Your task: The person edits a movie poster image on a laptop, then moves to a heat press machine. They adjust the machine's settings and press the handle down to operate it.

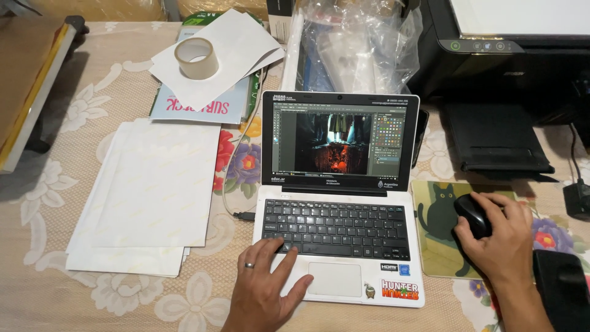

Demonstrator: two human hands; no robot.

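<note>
A small white laptop (pixel 344 283) with a black keyboard stands open in the middle of the table, its screen (pixel 339 141) showing an image editor with a dark picture. My left hand (pixel 267 286), a ring on one finger, rests on the palm rest with its fingers on the keyboard's lower left keys. My right hand (pixel 498 237) grips a black mouse (pixel 473 215) on a green mouse pad (pixel 437 246) with a black cat drawn on it, right of the laptop.
A stack of white sheets (pixel 147 197) lies left of the laptop. Behind it a roll of tape (pixel 196 58) sits on more paper. A black printer (pixel 510 67) stands at the back right, clear plastic bags (pixel 350 49) behind the screen. A floral tablecloth (pixel 49 203) covers the table.
</note>
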